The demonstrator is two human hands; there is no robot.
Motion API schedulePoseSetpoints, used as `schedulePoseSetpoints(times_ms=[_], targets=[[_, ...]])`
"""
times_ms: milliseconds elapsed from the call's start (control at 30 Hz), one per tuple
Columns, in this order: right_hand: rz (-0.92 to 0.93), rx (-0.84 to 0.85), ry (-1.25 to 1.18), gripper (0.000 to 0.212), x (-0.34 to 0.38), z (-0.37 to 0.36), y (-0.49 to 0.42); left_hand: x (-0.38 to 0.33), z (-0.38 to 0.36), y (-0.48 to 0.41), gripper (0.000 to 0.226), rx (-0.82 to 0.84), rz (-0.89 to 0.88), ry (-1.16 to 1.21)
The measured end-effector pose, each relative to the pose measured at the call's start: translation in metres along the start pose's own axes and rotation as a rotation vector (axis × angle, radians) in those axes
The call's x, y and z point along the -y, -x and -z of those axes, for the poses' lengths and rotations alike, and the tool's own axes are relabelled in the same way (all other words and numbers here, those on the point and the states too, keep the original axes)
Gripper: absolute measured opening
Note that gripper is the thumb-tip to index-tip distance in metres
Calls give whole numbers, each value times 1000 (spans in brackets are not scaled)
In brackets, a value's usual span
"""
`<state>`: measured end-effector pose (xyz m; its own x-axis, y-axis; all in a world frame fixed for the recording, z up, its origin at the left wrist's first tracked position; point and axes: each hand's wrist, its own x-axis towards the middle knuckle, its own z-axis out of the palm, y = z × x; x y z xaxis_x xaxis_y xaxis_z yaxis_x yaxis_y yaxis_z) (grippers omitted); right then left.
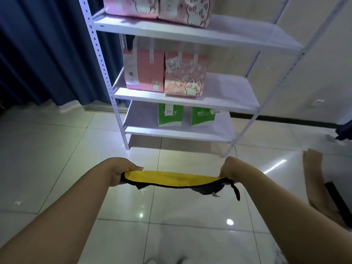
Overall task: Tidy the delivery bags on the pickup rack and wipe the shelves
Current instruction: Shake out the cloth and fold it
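I hold a yellow cloth [171, 177] with a dark underside stretched between my two hands, out in front of me and well short of the rack. My left hand [122, 173] has its grip clenched on the cloth's left end, thumb on top; my right hand [231, 171] is clenched on the right end, where a dark strip of the cloth dangles below.

Under my arms the floor [57, 159] is pale, glossy tile with grey joints, throwing back spots and streaks of light. The white metal rack [190, 33] stands ahead on perforated uprights, its shelves pale and smooth. On the top shelf in view two pink cat-print bags [162, 8] sit side by side, touching, toward the left. The shelf below carries a plain pink bag [144, 71] and a cat-print bag with a handwritten tag [184, 77], again touching and to the left, with the right half of the shelf bare. On the bottom shelf [179, 133] two green-and-white bags [170, 115] stand a little apart.

A dark blue curtain [38, 54] hangs left of the rack, reaching the floor. A cream wall [314, 63] with a dark skirting runs behind and to the right.
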<state>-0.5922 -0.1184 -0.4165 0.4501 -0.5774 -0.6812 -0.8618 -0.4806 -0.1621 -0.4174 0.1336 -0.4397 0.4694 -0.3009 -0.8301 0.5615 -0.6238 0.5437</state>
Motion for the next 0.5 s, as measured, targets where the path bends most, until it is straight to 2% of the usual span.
schedulePoseSetpoints(times_ms=[67, 100, 167, 267, 333, 367, 400, 433, 467, 500], targets=[[-49, 139, 303, 29, 1, -15, -4, 13, -2, -10, 27, 33, 47, -1], [3, 195, 409, 25, -2, -20, -9, 18, -3, -12, 26, 40, 63, -8], [16, 274, 467, 26, -5, -31, -5, 25, -6, -17, 27, 44, 77, -24], [-59, 304, 201, 27, -14, -51, -7, 31, -12, -21, 33, 10, 70, -31], [-179, 236, -107, 9, -20, -54, -7, 32, -13, -23, 35, -9, 56, -1], [-147, 226, -120, 15, -24, -52, -9, 33, -14, -23, 37, -8, 59, 9], [-157, 283, -116, 26, -27, -51, -11, 34, -13, -23, 37, -9, 69, 19], [-90, 311, -157, 31, -34, -54, -15, 34, -13, -21, 36, 6, 77, 35], [-164, 372, -342, 32, -36, -53, -16, 34, -12, -20, 34, 24, 83, 65], [-116, 377, -391, 31, -40, -52, -18, 34, -11, -18, 30, 41, 85, 103]])
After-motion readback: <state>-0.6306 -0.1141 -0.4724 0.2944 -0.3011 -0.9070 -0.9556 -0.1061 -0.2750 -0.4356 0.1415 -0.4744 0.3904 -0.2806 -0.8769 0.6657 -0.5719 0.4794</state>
